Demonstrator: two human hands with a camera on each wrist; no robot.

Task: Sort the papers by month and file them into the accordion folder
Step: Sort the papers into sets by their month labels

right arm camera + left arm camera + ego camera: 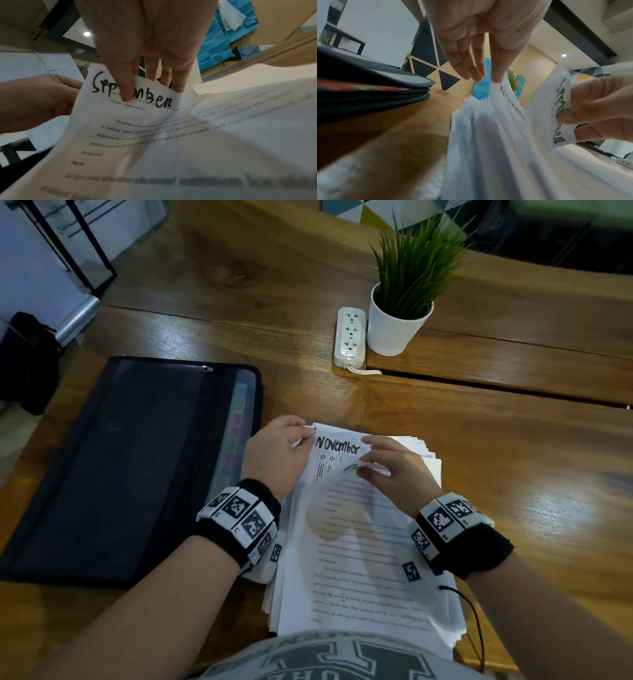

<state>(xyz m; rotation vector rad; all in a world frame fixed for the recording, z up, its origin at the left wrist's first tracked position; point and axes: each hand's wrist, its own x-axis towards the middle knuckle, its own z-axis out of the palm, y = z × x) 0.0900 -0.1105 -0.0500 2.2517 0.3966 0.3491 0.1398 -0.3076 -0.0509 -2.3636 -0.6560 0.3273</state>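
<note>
Papers: a thick stack of white printed sheets (363, 542) is lying on the wooden table (513, 474) directly in front of the person; the top sheet is showing a handwritten "November" heading.
Left hand: the left hand (277, 453) is pinching the far-left corner of the white "November" sheet (337, 446) between thumb and fingertips, lifting it off the stack.
Right hand: the right hand (394, 470) is pinching the top edge of a white sheet marked "September" (130, 92), thumb pressing over the lettering, fingers behind it.
Folder: the black zippered accordion folder (137, 467) is lying flat just left of the stack, coloured tabs showing along its right edge; whether its pockets are open I cannot tell.
Surroundings: a white power strip (349, 337) and a green grass plant in a white pot (400, 316) are standing well beyond the stack.
Step, judged: reading month headings, separating sheets.
Risk: with two different months being held at once, they could get merged. Thin sheets may cling, so a hidden page could be lifting along. The bent corner could crease or tear under a hard pull.
</note>
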